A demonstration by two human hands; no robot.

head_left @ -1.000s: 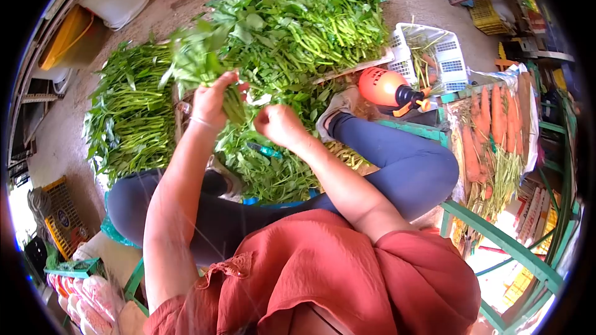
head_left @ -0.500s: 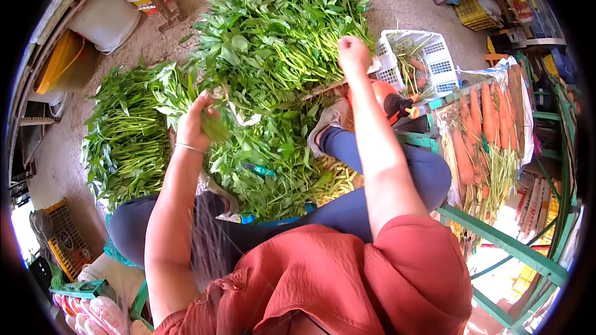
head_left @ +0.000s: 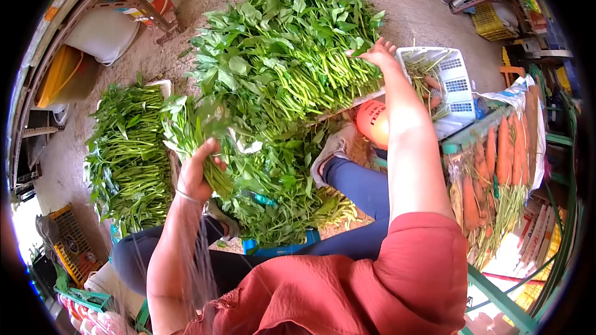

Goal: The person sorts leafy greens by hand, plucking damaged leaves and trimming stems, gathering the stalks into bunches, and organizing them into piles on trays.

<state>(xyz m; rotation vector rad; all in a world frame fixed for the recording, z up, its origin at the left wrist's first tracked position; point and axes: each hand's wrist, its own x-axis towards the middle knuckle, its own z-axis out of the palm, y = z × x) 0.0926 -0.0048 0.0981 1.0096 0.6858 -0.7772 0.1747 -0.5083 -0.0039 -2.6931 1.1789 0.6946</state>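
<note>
A bunch of leafy greens with long stems, likely water spinach [head_left: 189, 133], is gripped in my left hand [head_left: 197, 170], leaves pointing up and away from me. Farther off, my right hand [head_left: 380, 54] is at the right edge of a big heap of the same greens [head_left: 292, 56], fingers spread, thumb near the stems. Whether it touches them I cannot tell. Left of my bunch lies another stack of greens [head_left: 130, 149], its stems lined up. Loose greens [head_left: 279, 211] fill the space between my feet, with a small turquoise item [head_left: 262, 199] among them.
A white plastic basket [head_left: 459, 80] with carrots and stalks stands beyond my right arm. Near it sits a round orange object [head_left: 372, 123] with lettering. Carrots [head_left: 506, 149] lie on a green-framed stand at right. Shelving with buckets [head_left: 102, 28] lines the left.
My right hand has moved right and its fingers have opened out from a closed pose. My left hand still holds its bunch, now slightly lower in view. The view has shifted.
</note>
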